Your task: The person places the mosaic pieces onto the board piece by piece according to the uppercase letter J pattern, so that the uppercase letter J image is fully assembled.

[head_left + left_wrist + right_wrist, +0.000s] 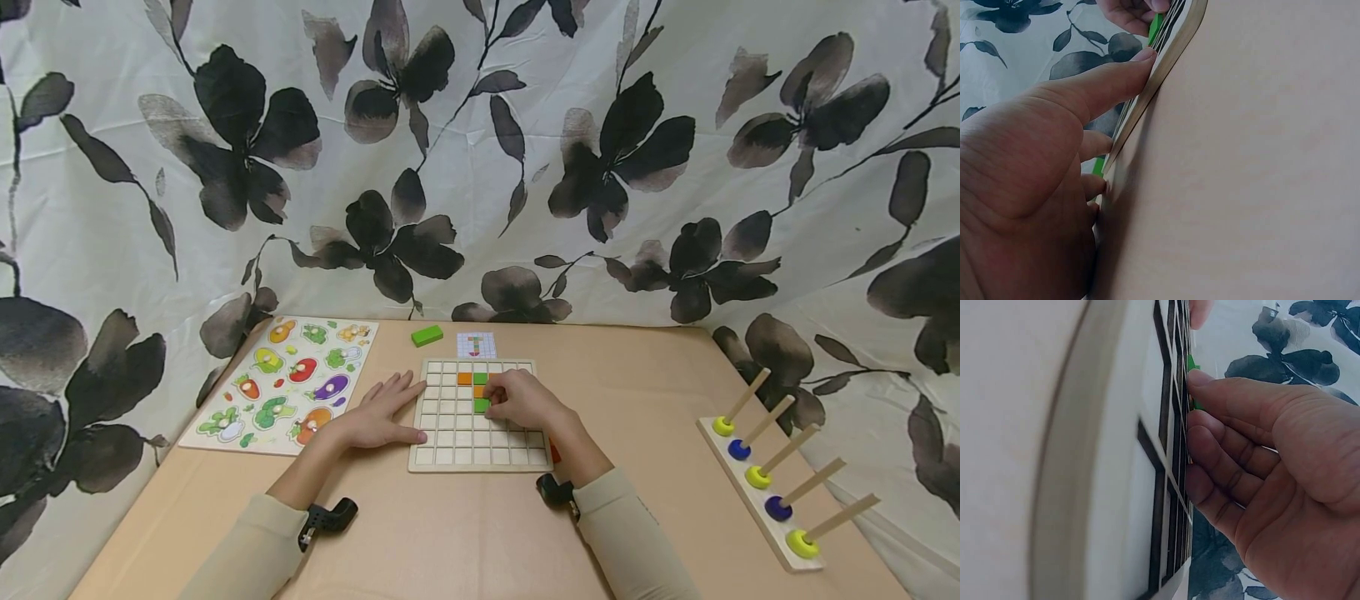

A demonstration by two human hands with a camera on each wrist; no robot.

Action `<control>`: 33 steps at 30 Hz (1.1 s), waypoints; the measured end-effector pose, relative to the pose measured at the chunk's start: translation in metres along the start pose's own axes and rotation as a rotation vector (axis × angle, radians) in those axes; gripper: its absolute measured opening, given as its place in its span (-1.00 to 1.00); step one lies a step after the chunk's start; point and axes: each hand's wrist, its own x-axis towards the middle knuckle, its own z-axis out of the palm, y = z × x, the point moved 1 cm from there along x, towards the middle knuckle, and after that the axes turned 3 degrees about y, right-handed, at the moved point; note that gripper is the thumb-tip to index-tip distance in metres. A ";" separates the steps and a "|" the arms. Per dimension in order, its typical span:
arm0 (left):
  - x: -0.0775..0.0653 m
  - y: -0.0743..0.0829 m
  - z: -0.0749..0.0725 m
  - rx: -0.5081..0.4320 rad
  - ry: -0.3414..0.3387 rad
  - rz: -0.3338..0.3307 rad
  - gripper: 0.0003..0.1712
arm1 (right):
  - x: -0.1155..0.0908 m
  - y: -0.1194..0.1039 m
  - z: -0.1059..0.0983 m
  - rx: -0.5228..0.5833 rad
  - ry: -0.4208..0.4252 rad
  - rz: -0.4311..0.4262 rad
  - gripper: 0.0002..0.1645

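Note:
A pale wooden grid board (442, 456) lies mid-table, with orange tiles (465, 378) and green tiles (480, 378) in its upper middle cells. My right hand (525, 400) is over the board with curled fingers. Its thumb and index finger pinch a green tile (1197, 405), mostly hidden by the fingers; another green tile (481, 406) shows just left of the thumb. On the board's left edge rests my left hand (378, 414), its fingers spread and its thumb (1138, 65) touching the rim.
Behind the board lie a green block (427, 336) and a small pattern card (476, 345). A vegetable picture board (255, 379) is at left. An orange piece (554, 451) peeks out by the right wrist. At right stands a peg rack (761, 500) with rings.

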 end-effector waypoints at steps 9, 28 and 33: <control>0.000 -0.001 0.000 0.000 0.003 0.002 0.15 | 0.000 -0.001 -0.001 0.005 -0.004 0.006 -0.79; 0.002 -0.001 0.000 0.003 -0.003 -0.004 0.17 | -0.012 -0.008 -0.034 0.142 0.063 0.063 -0.63; 0.002 0.000 0.000 0.002 -0.005 -0.006 0.17 | -0.017 -0.008 -0.048 0.131 0.098 0.067 -0.60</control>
